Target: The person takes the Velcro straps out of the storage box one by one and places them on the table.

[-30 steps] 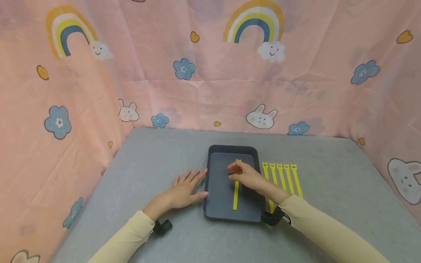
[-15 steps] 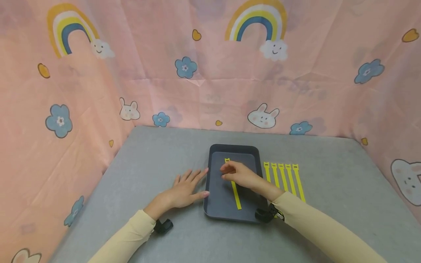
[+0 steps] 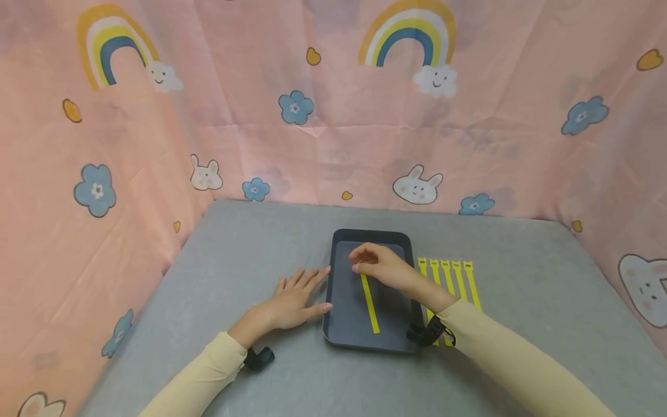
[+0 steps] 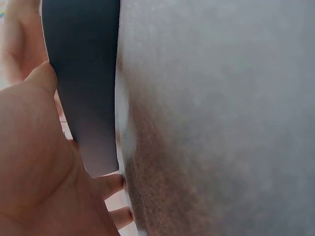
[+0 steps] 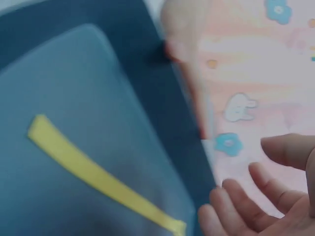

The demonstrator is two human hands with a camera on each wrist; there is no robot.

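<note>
A yellow strap-type cable tie [image 3: 369, 304] lies slanted in the dark grey tray [image 3: 344, 324], its far end hidden by my right hand. My right hand [image 3: 383, 266] hovers over that end with fingers bent and thumb apart from them. In the right wrist view nothing shows between the thumb and fingers of the right hand [image 5: 261, 201], and the cable tie [image 5: 98, 177] lies beside it. Spread out at the tray's left side, my left hand [image 3: 289, 304] touches the rim with thumb and fingertip. The left wrist view shows its thumb [image 4: 43, 76] against the tray wall [image 4: 86, 73].
Several more yellow cable ties [image 3: 458, 281] lie side by side on the grey table [image 3: 526, 278], right of the tray, partly behind the right forearm. A pink patterned curtain [image 3: 333, 145] encloses the table at the back and sides.
The cable tie's far end has swung left, leaving it slanted. The right hand shifted left with it, then rose a little toward the tray's far end. The left hand stays put.
</note>
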